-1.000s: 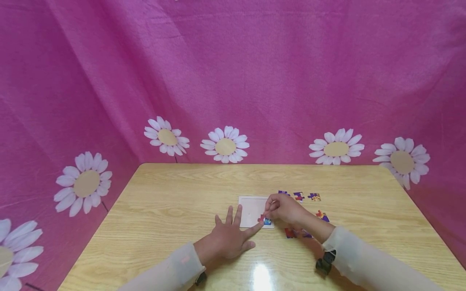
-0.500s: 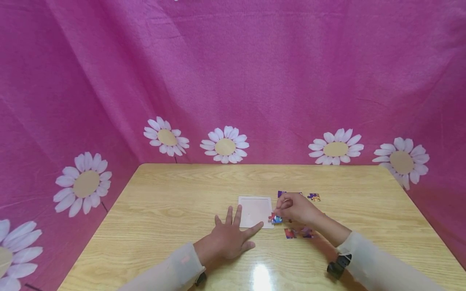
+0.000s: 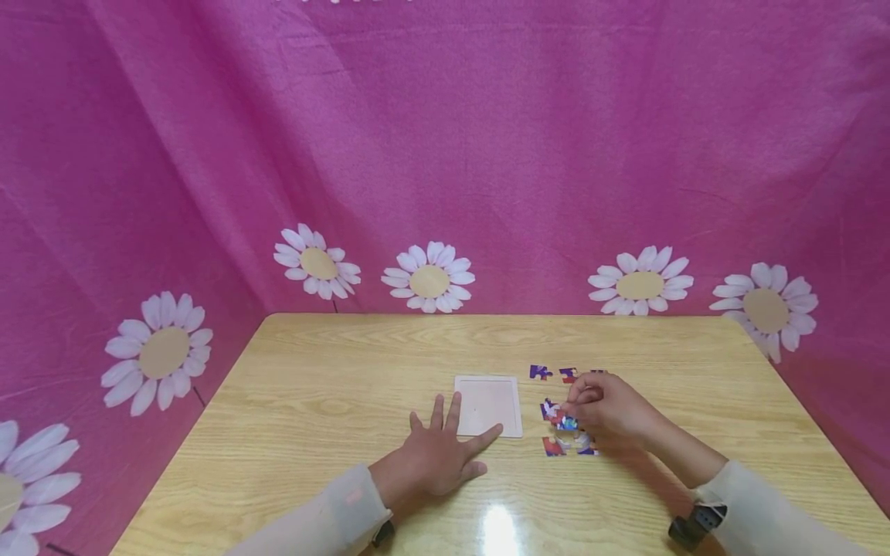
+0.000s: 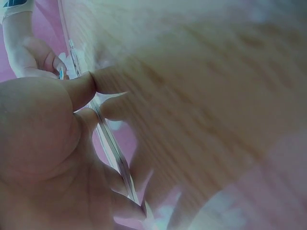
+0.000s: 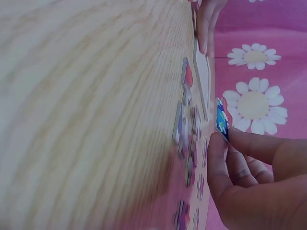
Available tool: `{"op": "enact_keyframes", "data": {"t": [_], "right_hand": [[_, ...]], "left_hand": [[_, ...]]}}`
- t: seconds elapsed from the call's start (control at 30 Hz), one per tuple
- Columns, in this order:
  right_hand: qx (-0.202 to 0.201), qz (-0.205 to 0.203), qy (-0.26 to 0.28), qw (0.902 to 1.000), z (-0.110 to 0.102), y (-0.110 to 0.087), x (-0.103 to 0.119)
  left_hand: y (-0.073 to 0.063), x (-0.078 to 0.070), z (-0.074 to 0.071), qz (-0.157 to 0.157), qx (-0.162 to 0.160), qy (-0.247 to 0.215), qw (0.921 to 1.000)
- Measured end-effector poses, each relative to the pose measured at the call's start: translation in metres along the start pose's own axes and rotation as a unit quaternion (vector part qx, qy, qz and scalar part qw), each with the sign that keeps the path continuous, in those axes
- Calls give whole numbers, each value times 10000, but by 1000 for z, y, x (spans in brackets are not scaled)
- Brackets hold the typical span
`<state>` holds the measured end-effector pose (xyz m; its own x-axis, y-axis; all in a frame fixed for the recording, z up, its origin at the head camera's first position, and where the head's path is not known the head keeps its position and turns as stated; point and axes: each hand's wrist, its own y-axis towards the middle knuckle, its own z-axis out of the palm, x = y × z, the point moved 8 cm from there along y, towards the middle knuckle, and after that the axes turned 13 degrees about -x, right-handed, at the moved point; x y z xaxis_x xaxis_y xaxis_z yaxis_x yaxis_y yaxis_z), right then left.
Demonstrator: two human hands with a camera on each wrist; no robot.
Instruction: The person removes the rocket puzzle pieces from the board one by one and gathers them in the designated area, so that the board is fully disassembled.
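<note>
My left hand [image 3: 438,455] lies spread on the table, its fingertips at the left and front edges of a square white puzzle tray [image 3: 487,379]. One finger reaches over the tray's front right corner. Between thumb and fingertips my right hand [image 3: 615,405] pinches a jigsaw piece [image 5: 222,117] coloured blue, white and red. In the head view this piece overlaps the loose jigsaw pieces to the right of the tray; the right wrist view shows it raised above the table. The left wrist view shows the left palm [image 4: 38,143] close up, with the right hand [image 4: 43,60] beyond.
Loose jigsaw pieces lie in rough rows right of the tray: a purple piece [image 3: 538,372] at the back, a red piece [image 3: 553,446] in front, and several others, some partly behind the right hand. A pink flowered cloth [image 3: 528,170] hangs behind the wooden table [image 3: 348,371].
My right hand has carried the pinched jigsaw piece rightward, from over the tray's right side to over the loose pieces. My left hand has stayed in place.
</note>
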<state>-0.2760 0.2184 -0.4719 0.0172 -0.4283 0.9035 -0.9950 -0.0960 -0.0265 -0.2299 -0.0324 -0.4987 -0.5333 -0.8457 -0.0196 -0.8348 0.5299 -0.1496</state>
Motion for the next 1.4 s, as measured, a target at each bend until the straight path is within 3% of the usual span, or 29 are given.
{"op": "enact_keyframes", "data": {"t": [0.83,1.03,1.23,1.4], "right_hand": [[326,111,337,9988,-46,-37,-37],[110,-154,-284,9994,-48,-39,-39],[-289,-481,-1023,9932,-49,-38,-37],[-453,-507,-1265,9896,-51,-37,-37]], "left_hand": [[0,-1,-2,-23,-32,41,10000],[-1,-1,-3,-26,-21,43,10000],[-1,0,-3,-49,-32,-38,10000],[2,2,-1,-57,-123,-206,9997]]}}
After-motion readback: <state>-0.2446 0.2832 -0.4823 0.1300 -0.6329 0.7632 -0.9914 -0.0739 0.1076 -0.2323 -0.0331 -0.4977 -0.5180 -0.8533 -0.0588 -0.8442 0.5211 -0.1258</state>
